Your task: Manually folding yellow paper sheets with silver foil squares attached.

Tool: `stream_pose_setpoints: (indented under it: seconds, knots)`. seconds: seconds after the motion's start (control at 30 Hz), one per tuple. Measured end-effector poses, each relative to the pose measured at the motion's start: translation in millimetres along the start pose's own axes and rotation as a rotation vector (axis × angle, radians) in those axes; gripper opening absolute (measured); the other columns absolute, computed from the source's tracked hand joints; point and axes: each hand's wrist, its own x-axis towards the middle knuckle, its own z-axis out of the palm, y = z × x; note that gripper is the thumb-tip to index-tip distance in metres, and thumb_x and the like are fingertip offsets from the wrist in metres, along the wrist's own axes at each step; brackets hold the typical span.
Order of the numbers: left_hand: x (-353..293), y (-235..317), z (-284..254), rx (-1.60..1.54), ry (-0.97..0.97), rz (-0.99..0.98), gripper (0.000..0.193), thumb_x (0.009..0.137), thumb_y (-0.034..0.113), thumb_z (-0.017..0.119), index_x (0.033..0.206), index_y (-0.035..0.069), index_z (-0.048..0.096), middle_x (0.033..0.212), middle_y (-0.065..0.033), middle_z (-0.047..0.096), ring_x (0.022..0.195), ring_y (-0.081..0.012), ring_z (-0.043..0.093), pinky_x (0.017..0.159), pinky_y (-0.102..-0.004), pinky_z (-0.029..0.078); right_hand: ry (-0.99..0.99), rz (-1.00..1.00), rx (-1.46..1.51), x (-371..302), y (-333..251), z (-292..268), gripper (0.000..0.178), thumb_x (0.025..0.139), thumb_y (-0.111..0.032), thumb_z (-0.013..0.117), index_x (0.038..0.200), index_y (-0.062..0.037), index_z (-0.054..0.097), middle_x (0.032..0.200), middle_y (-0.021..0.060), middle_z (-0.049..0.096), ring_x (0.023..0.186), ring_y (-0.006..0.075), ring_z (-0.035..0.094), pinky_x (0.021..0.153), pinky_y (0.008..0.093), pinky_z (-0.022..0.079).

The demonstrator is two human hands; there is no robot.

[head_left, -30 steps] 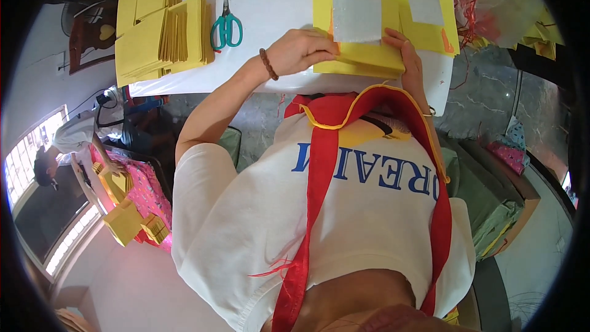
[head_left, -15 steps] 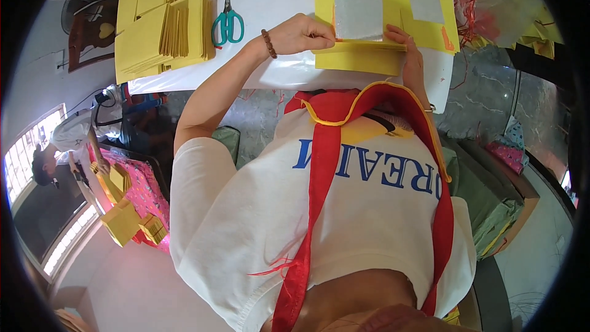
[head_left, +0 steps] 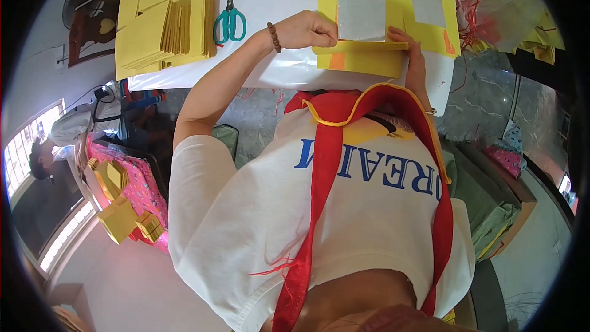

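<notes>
At the table's near edge lies a yellow paper sheet [head_left: 369,61] with a narrow strip turned over along it and an orange patch at its lower left. My left hand [head_left: 310,29], a beaded bracelet on its wrist, is closed with curled fingers at the strip's left end. My right hand [head_left: 413,55] holds the strip's right end, its fingers partly behind the paper. Just beyond the strip, a silver square [head_left: 361,15] lies on yellow paper. A second silver patch [head_left: 428,5] is to its right.
Scissors with teal handles [head_left: 230,23] lie left of my left hand. Stacks of folded yellow paper [head_left: 144,37] fill the table's left side. A clear plastic bag [head_left: 501,3] and red strings sit at the far right. Another person [head_left: 77,126] is at a pink-covered table on the left.
The turned-over strip now looks broader and flatter, and an orange patch shows on the flap below it. My hands stay nearly in place. The other person's arm has drawn back from the yellow bundles.
</notes>
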Motion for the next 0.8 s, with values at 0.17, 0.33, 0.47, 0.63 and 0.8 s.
stream_pose_setpoints:
  seconds: [0.17,0.33,0.47,0.63,0.8]
  knots:
    - [1,-3,-1,-0.025,0.004,-0.015,0.018,0.081,0.018,0.059,0.082,0.001,0.063,0.064,-0.0017,0.056,0.062,-0.0087,0.05,0.061,-0.0244,0.042,-0.038,-0.025,0.044,-2,-2,0,0.029,0.089,-0.016,0.048,0.113,-0.0039,0.057,0.125,0.0101,0.052,0.119,0.0231,0.045,0.102,0.0327,0.031]
    - [-7,11,-1,0.058,-0.015,-0.113,0.021,0.084,0.016,0.061,0.099,0.002,0.065,0.081,-0.0003,0.062,0.076,-0.0082,0.052,0.071,-0.024,0.042,-0.01,-0.171,-0.195,-1,11,-1,0.038,0.076,0.0,0.063,0.113,-0.0047,0.056,0.122,0.0088,0.053,0.115,0.0226,0.048,0.098,0.0325,0.037]
    - [-19,6,-1,0.303,0.143,0.294,0.053,0.075,0.025,0.071,0.123,0.011,0.054,0.12,-0.0095,0.055,0.113,-0.0263,0.046,0.091,-0.0362,0.038,0.035,-0.031,0.064,-2,19,3,0.032,0.078,0.0,0.062,0.109,-0.0046,0.056,0.123,0.0099,0.052,0.114,0.0238,0.049,0.096,0.0324,0.038]
    - [-12,-15,18,0.896,0.411,0.32,0.046,0.073,0.013,0.063,0.118,0.017,0.057,0.118,-0.0117,0.055,0.112,-0.0293,0.048,0.091,-0.0381,0.04,-0.068,-0.202,-0.141,3,20,-10,0.04,0.076,-0.004,0.064,0.114,-0.0063,0.055,0.129,0.0103,0.048,0.115,0.0256,0.049,0.098,0.0339,0.036]
    - [-26,-2,23,0.923,0.436,0.426,0.042,0.073,0.006,0.056,0.114,0.015,0.06,0.112,-0.0114,0.058,0.103,-0.0291,0.055,0.086,-0.0375,0.044,0.103,-0.436,-0.669,-13,-22,2,0.038,0.075,-0.015,0.066,0.112,-0.0089,0.058,0.126,0.0104,0.052,0.116,0.0299,0.048,0.101,0.0386,0.03]
